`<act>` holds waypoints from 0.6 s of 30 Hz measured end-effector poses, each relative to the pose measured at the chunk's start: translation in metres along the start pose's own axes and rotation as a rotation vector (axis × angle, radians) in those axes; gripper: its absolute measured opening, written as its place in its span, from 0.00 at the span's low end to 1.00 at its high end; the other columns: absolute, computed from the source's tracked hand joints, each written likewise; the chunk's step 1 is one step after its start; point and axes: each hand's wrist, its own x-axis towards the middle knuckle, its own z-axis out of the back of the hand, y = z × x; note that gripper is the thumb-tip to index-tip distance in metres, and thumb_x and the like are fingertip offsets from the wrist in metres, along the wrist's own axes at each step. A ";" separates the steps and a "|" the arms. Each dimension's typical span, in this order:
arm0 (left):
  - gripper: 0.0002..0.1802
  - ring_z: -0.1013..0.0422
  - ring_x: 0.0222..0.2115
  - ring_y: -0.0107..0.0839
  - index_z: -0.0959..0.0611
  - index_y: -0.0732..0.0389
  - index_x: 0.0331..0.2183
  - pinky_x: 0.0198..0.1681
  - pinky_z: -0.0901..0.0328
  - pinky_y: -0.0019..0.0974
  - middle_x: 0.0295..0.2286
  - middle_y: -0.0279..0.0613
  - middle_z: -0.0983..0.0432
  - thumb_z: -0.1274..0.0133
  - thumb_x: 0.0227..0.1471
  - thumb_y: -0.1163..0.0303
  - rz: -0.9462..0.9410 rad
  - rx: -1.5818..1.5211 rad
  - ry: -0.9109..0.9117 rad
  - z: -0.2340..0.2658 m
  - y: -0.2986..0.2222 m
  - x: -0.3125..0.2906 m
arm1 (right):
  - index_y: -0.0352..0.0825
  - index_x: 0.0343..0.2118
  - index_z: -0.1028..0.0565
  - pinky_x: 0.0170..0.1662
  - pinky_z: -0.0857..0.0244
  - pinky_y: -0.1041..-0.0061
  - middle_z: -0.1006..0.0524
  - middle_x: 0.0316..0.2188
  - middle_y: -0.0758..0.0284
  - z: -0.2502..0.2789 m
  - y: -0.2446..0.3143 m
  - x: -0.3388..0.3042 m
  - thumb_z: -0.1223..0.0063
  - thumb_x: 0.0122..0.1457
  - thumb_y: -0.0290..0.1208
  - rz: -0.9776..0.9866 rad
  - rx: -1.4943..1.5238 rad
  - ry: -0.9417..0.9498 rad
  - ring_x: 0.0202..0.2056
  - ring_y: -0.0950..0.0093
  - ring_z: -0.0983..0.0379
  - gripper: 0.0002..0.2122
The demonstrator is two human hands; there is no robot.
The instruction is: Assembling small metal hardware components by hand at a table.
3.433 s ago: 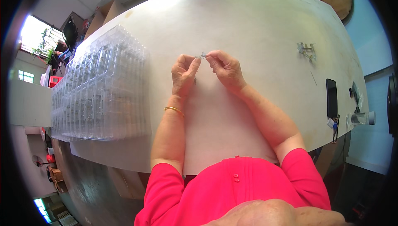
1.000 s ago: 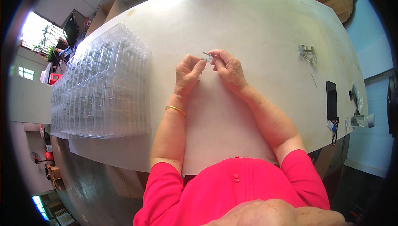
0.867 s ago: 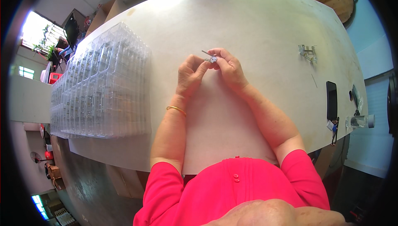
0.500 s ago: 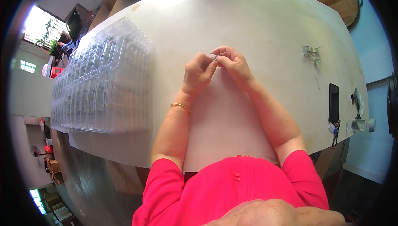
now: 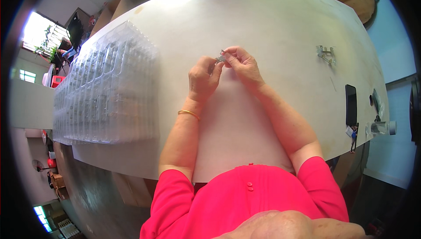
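Observation:
Over the middle of the pale table, both hands meet around a small silvery metal part (image 5: 220, 59). My left hand (image 5: 203, 76) pinches it between thumb and fingers from the left. From the right, my right hand (image 5: 244, 67) grips its other side, thumb and forefinger pressed together, and a thin metal bit pokes out above the fingertips. Fingers cover much of the part, so its exact kind cannot be told. Off to the right on the table lies a small cluster of similar silvery metal parts (image 5: 326, 55).
A tall stack of clear plastic trays (image 5: 131, 81) holding small parts fills the table's left side. Toward the right edge lie a black phone (image 5: 351, 105), a small blue-and-black item (image 5: 353, 134) and a clear bottle (image 5: 379, 128) on its side. A thin pin (image 5: 333, 84) rests below the metal cluster.
The fingers have shifted on the metal part, and more of it now shows between the hands. Both hands have moved slightly left. The view has tilted a little.

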 end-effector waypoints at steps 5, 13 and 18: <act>0.09 0.25 0.24 0.29 0.20 0.63 0.32 0.28 0.29 0.32 0.27 0.41 0.20 0.35 0.49 0.72 -0.076 0.073 -0.010 0.002 -0.003 0.003 | 0.34 0.40 0.23 0.39 0.29 0.80 0.22 0.29 0.71 -0.003 0.003 -0.002 0.49 0.66 0.28 0.016 -0.004 -0.039 0.33 0.81 0.25 0.06; 0.10 0.27 0.29 0.26 0.18 0.64 0.37 0.35 0.32 0.31 0.28 0.38 0.21 0.43 0.53 0.69 0.109 -0.081 0.117 0.011 -0.002 0.004 | 0.33 0.41 0.24 0.42 0.24 0.75 0.21 0.35 0.67 0.004 0.003 0.003 0.52 0.67 0.27 0.016 0.190 -0.137 0.33 0.77 0.22 0.06; 0.11 0.28 0.30 0.21 0.18 0.65 0.40 0.36 0.32 0.27 0.29 0.34 0.21 0.43 0.57 0.69 0.327 -0.340 0.260 0.012 0.006 0.003 | 0.33 0.41 0.24 0.38 0.24 0.78 0.22 0.32 0.69 0.002 0.000 0.007 0.50 0.66 0.27 0.105 0.180 -0.172 0.30 0.80 0.24 0.06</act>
